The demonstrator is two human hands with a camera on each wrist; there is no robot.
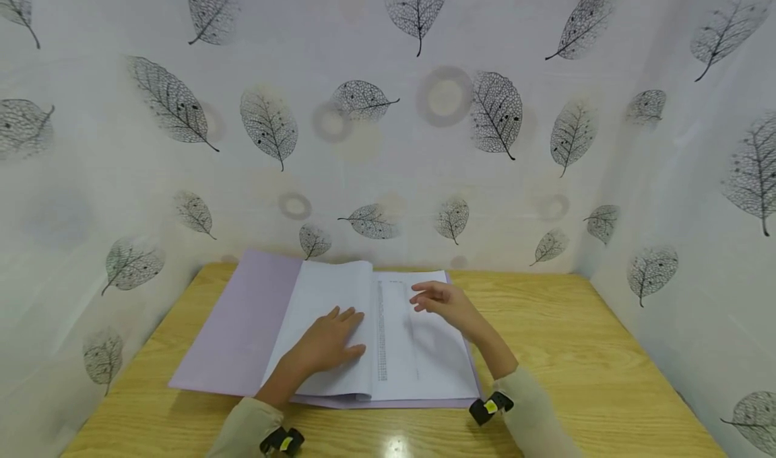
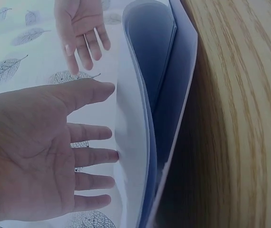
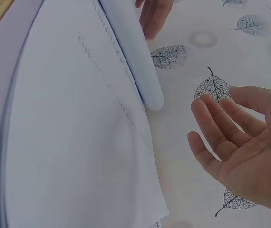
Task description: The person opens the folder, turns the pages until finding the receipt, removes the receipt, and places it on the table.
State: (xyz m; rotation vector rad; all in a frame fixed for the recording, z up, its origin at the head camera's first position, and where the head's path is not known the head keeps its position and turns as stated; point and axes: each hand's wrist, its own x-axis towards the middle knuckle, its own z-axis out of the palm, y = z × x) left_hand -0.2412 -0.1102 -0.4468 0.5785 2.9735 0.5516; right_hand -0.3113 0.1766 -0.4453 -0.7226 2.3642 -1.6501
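A light purple folder (image 1: 242,330) lies spread out with a stack of white sheets inside. My left hand (image 1: 327,342) is over the turned left-hand pages (image 1: 327,283), its fingers straight and spread. Those pages bulge in a curved roll near the middle, which shows in the left wrist view as curled sheets (image 2: 150,38). Above the right-hand page (image 1: 442,364), which carries a narrow printed column, my right hand (image 1: 447,303) hovers near the upper part with loosely bent fingers. Nothing is between the fingers of the right hand (image 3: 245,137) in its wrist view.
The folder lies on a wood-grain table (image 1: 558,357), toward its back edge. Behind and at both sides hangs a pale curtain (image 1: 388,168) printed with dark leaves. Small black cameras (image 1: 492,407) are strapped at both sleeved wrists.
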